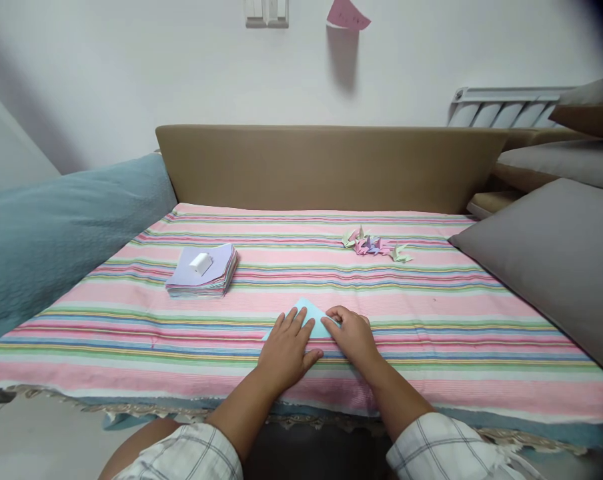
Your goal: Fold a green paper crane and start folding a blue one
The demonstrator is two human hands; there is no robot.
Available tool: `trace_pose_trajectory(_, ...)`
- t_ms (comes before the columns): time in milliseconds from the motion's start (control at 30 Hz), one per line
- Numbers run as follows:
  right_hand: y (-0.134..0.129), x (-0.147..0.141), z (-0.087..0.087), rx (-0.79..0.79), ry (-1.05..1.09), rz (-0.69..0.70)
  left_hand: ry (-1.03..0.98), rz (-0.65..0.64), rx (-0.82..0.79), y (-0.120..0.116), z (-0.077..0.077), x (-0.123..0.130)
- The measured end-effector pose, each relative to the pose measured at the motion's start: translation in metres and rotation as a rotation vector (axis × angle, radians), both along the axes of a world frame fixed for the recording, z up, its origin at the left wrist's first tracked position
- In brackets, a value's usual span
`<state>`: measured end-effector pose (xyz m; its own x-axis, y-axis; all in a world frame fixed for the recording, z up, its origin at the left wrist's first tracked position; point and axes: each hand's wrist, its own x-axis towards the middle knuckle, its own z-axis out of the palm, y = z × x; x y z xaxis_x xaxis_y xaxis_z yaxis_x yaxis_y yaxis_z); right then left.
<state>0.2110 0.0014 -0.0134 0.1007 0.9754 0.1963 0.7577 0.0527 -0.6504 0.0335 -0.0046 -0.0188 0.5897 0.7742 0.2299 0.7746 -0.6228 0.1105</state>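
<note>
A light blue sheet of paper [318,325], folded into a triangle, lies on the striped cloth in front of me with its peak pointing away. My left hand [286,350] rests flat on its left part, fingers spread and thumb out to the side. At the paper's right corner, my right hand [355,339] has thumb and index finger closed on the edge. Part of the paper is hidden beneath both hands. Farther off to the right sits a cluster of small folded paper cranes [370,245] in green, pink and purple.
A stack of coloured paper [221,267] stands at the left with a small white block [200,264] on top. The striped cloth [291,267] covers the seat. A brown backrest [331,167] closes off the back, a blue cushion [76,220] the left, grey cushions [556,247] the right.
</note>
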Motion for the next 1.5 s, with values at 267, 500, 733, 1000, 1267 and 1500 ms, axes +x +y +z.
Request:
trace_pose_trajectory(267, -0.001, -0.006, -0.002, 0.065, -0.105, 0.075, 0.015, -0.005, -0.020, 0.000, 0.002, -0.001)
trace_pose_trajectory(500, -0.002, -0.005, -0.004, 0.045, -0.202, 0.121, 0.015, -0.003, -0.040, 0.001, 0.001, -0.001)
trace_pose_trajectory(733, -0.001, -0.005, -0.004, 0.044, -0.213, 0.119, 0.019, -0.006, -0.040, 0.001, 0.002, -0.001)
trace_pose_trajectory(1000, -0.002, -0.004, -0.002, 0.050, -0.203, 0.115, 0.025, -0.005, -0.067, 0.003, 0.002, -0.001)
trace_pose_trajectory(1267, -0.002, -0.005, -0.004, 0.060, -0.179, 0.112, 0.031, -0.004, -0.088, 0.004, 0.001, -0.001)
trace_pose_trajectory(1500, -0.007, -0.004, -0.014, 0.217, -0.209, 0.126, 0.046, -0.027, -0.143, 0.004, 0.006, -0.002)
